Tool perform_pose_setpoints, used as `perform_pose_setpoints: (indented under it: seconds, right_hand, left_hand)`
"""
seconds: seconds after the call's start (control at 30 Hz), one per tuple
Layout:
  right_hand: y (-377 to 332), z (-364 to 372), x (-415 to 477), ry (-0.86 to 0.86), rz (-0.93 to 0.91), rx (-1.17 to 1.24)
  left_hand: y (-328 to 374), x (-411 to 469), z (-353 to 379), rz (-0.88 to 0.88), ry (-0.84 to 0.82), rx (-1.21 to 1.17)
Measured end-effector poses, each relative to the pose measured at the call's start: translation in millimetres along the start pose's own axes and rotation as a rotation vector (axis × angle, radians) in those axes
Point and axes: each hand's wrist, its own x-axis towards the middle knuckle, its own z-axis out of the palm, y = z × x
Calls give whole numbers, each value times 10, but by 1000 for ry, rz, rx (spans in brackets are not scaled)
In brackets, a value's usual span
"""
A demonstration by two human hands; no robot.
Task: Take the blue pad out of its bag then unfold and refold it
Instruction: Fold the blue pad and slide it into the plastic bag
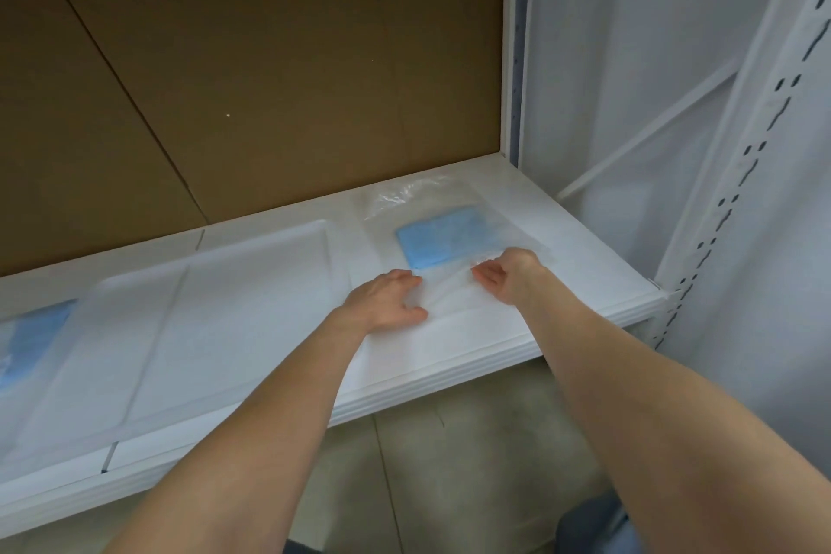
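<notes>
A folded blue pad (445, 238) lies inside a clear plastic bag (404, 198) on the right part of the white shelf (584, 247). My left hand (386, 299) rests on the near end of the bag, fingers fairly straight, thumb against the plastic. My right hand (508, 274) is at the bag's near right edge, just in front of the pad, its fingers curled onto the plastic; how firmly it pinches the film is hard to tell.
A large white tray (202, 310) lies on the shelf to the left. Another bagged blue pad (36, 333) shows at the far left edge. Brown cardboard (270, 81) backs the shelf. A white perforated upright (719, 216) stands at the right.
</notes>
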Motion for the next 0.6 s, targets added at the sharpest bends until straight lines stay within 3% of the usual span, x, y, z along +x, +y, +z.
perform_pose_setpoints:
  seconds: [0.23, 0.47, 0.6]
  right_hand:
    - [-149, -173, -212, 128, -7, -102]
    - [-167, -271, -154, 406, -284, -646]
    - [-181, -343, -100, 363, -341, -494]
  left_hand:
    - [40, -108, -16, -30, -75, 119]
    - [243, -125, 27, 121, -30, 35]
    - [199, -123, 72, 122, -37, -8]
